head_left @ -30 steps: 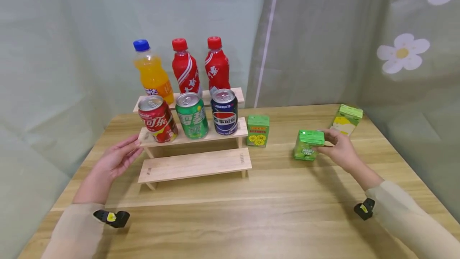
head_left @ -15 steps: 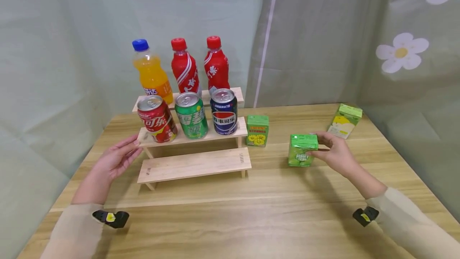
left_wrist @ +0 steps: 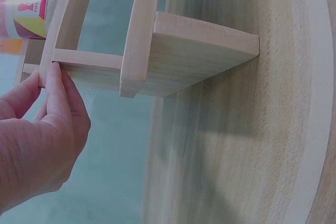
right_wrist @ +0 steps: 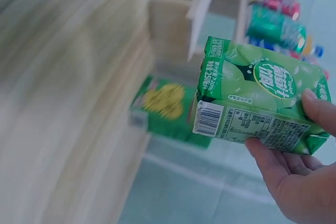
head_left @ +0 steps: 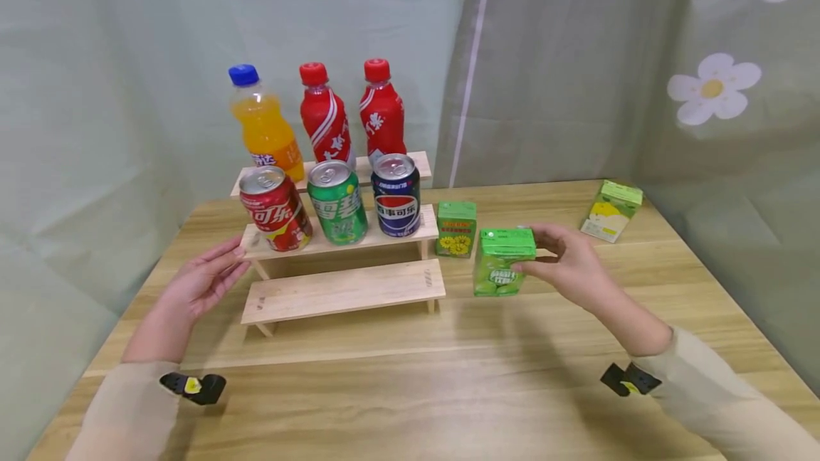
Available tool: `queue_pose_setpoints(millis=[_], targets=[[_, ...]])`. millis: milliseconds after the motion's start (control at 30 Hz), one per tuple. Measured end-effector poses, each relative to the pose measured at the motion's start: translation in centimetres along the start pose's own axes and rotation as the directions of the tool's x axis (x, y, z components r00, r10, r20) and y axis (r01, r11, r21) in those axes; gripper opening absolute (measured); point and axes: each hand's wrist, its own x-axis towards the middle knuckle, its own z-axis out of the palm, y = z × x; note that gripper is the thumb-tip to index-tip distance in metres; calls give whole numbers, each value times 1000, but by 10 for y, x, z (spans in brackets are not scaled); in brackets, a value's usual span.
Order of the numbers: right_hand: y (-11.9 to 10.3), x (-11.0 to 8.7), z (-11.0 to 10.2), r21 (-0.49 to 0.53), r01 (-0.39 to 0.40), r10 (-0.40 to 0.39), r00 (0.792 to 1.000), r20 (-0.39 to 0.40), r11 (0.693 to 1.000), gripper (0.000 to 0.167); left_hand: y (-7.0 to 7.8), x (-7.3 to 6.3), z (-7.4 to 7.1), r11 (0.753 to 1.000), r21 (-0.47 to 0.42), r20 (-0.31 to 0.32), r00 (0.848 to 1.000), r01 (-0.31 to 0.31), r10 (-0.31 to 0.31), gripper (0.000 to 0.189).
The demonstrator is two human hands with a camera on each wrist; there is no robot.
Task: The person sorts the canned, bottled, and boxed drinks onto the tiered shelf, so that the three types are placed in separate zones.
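My right hand (head_left: 570,265) grips a green juice carton (head_left: 502,269) between thumb and fingers. In the right wrist view the carton (right_wrist: 257,95) is held above the table, its printed sides showing. At the left, my left hand (head_left: 203,283) pinches the end of the middle tier of a three-tier wooden stand (head_left: 346,290); the left wrist view shows thumb and fingertips at the board's edge (left_wrist: 48,72). On that tier stand a red cola can (head_left: 275,208), a green soda can (head_left: 337,203) and a dark blue cola can (head_left: 396,196).
The top tier bears an orange soda bottle (head_left: 265,126) and two red-wrapped bottles (head_left: 324,119). A green carton with yellow flowers (head_left: 456,230) stands right of the stand, close to the held carton. Another carton (head_left: 611,210) stands at the table's back right. Curtains (head_left: 564,77) hang behind.
My right hand has carried the green juice carton leftward, off the table and close to the flowered carton. My left hand stays at the stand's end.
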Motion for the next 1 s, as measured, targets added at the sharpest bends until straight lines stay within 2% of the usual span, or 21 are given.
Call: queue_pose_setpoints(millis=[367,567,800,1000], targets=[[-37,20,54,174,20,-28,999,41,985,52,2,3,0,1000,0,-17,1000,23,-23,28],[-54,30,91,199,25,-40,996,74,980,53,3,3,-1,1000,4,-25,999,23,-23,29],[-67,40,130,242,87,-120,985,123,966,51,3,2,-1,999,17,-43,999,33,-32,28],[-78,49,158,275,82,-124,983,137,958,51,4,3,-1,1000,8,-38,999,19,-19,27]])
